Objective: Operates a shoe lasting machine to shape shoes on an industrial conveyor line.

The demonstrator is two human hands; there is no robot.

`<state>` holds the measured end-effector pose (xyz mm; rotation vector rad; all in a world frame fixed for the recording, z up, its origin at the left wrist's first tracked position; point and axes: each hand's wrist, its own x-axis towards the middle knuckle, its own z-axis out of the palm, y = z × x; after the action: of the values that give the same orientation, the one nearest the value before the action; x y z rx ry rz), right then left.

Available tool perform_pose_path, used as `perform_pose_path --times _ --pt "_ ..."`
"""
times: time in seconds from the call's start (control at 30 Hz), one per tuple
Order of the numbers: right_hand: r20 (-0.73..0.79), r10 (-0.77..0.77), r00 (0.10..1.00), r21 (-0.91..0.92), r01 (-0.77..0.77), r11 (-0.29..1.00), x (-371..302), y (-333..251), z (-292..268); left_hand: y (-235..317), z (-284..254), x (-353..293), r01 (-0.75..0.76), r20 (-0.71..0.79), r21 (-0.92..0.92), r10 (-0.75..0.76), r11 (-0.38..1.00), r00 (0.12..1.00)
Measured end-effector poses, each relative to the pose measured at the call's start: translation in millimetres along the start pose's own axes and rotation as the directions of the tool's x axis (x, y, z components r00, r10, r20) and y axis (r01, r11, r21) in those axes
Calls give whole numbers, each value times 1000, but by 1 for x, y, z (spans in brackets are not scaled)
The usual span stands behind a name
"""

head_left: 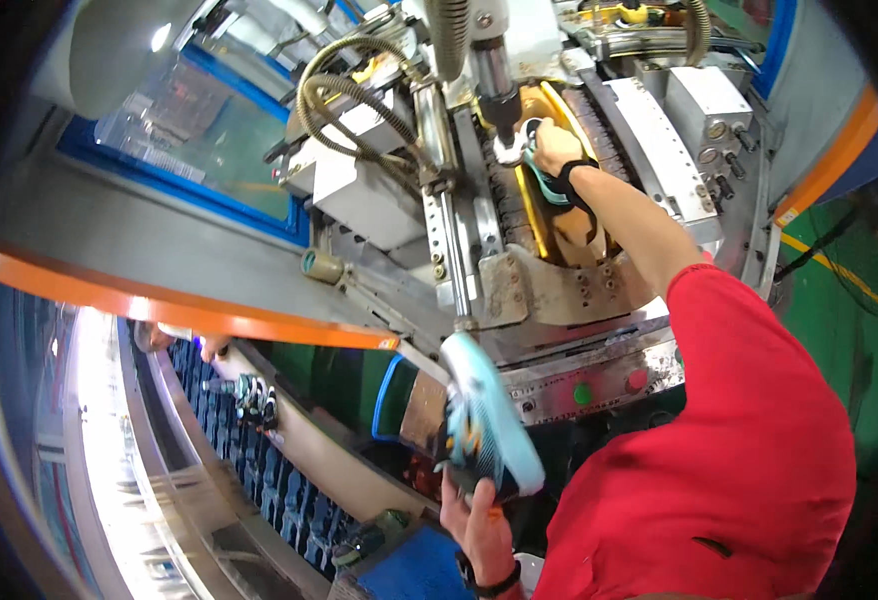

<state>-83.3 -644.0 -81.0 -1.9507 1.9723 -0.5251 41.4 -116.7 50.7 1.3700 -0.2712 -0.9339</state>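
Holding teal shoe w/ L hand, lower ctr of frame; gripping 2nd shoe w/ R hand, inside machine, upper ctr, just beside ram. Could get R hand pinched by early ram drop; could drop teal shoe if held loosely.

Grn flr w/ yel line

Right hand hides part of the teal-and-white shoe; its fingertips are obscured, grip unclear. Left hand has some fingers out of sight behind the light-blue mesh shoe; forearm cut off at lower edge. Co-worker mostly blocked by the curved orange rail. Grey metal control panel lettering: too small.
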Motion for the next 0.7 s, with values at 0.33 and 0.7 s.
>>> perform_pose_path --times 0.33,0.7 --pt "-163 -619 768 239 640 730 -179 -22 -48 -82 -75 -123 -91 -698 29 86 995 711" --pt "138 -927 348 429 823 373 -369 73 154 -127 -68 -180 -270 -621 -533 -154 802 769"
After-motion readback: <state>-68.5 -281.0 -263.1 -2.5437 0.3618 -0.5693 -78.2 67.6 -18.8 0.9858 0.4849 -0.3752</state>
